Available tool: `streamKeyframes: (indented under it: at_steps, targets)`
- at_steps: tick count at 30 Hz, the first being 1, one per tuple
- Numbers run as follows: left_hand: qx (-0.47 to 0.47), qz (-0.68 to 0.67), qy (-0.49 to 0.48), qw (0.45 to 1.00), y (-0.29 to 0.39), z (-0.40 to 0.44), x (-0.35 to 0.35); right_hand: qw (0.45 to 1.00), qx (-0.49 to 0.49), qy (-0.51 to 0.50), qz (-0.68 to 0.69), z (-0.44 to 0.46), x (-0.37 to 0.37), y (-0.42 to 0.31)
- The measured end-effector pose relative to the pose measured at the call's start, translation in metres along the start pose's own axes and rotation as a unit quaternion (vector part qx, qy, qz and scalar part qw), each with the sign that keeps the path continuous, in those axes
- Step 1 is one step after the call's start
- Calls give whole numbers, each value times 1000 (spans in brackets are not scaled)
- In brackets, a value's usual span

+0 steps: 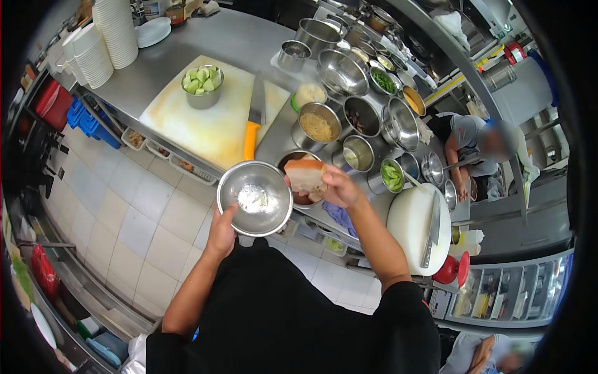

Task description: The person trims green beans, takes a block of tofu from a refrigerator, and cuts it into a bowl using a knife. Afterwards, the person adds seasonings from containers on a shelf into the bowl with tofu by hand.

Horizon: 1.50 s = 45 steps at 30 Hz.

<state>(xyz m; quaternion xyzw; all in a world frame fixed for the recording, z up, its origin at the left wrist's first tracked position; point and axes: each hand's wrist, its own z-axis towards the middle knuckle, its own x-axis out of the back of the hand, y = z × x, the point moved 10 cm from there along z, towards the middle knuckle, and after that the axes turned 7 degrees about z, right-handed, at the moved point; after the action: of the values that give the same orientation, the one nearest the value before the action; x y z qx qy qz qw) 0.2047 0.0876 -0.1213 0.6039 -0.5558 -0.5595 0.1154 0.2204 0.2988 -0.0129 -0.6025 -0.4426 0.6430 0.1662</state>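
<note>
My left hand is closed on the near left rim of a steel bowl, which shows no food inside. My right hand grips a pale slab of meat with an orange-brown edge, just right of the bowl. Under the meat is a round container with more meat pieces in it, partly hidden. A knife with an orange handle lies on the white cutting board. On the same board stands a steel pot of cut green vegetable.
Many steel bowls and pots crowd the counter at the right. A cleaver rests on a round white board. Stacked white bowls stand at the back left. One person is at the right, another at the lower right.
</note>
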Motion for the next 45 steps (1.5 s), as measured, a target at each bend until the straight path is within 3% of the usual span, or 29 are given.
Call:
streamKeyframes:
  at_steps: [1,3,5,6,7,8,9,11,13,15,19,23,25,27,31,34,36,37,39,45]
  targets:
    - [-4,0,-1,1000,0,1,-4,1000,1,-2,-3,-1,-7,1]
    - [-13,35,-15,999,-3,4,-10,988,29,33,-145,-4,-18,-7]
    - [-1,28,-23,999,-8,5,-16,975,34,-3,-220,-6,-41,-19]
    - [18,5,-21,1000,-7,2,-21,961,31,70,-265,-12,-32,-30]
    - [37,-19,-19,999,-10,1,-26,939,27,145,-310,-22,-19,-40]
    - [-42,51,-45,997,-9,9,-23,879,60,225,-415,-33,-2,-57]
    - [-39,50,-49,997,-12,11,-22,878,59,230,-415,-40,9,-55]
    - [-67,70,6,995,-10,12,-10,748,39,266,-607,-55,33,-52]
    - [-28,49,6,998,-7,9,-11,737,-6,269,-620,-59,52,-22]
    - [-13,51,21,998,-8,8,-6,674,24,262,-690,-56,52,-7]
    - [-24,55,13,998,-10,12,-5,695,30,277,-662,-57,68,-6]
    - [-23,45,0,999,-14,14,-9,669,4,265,-694,-59,59,-12]
    - [-19,30,-17,999,-20,17,-10,667,-5,311,-677,-60,49,-19]
    - [-50,50,-13,997,-23,19,-7,642,-72,418,-638,-70,61,-20]
    - [-38,40,-14,998,-29,18,-7,649,-48,448,-613,-66,90,-7]
    - [-35,45,-19,998,-24,14,-11,621,-6,458,-636,-73,98,-21]
    - [-43,59,-2,997,-22,12,-8,813,-36,483,-324,-90,119,-4]
    - [-45,56,-6,997,-21,12,-10,810,-34,485,-328,-98,122,-10]
    - [-45,50,-6,998,-15,11,-14,907,21,392,-152,-97,116,-4]
    - [-48,36,-41,997,-14,14,-20,961,21,275,-19,-92,79,18]
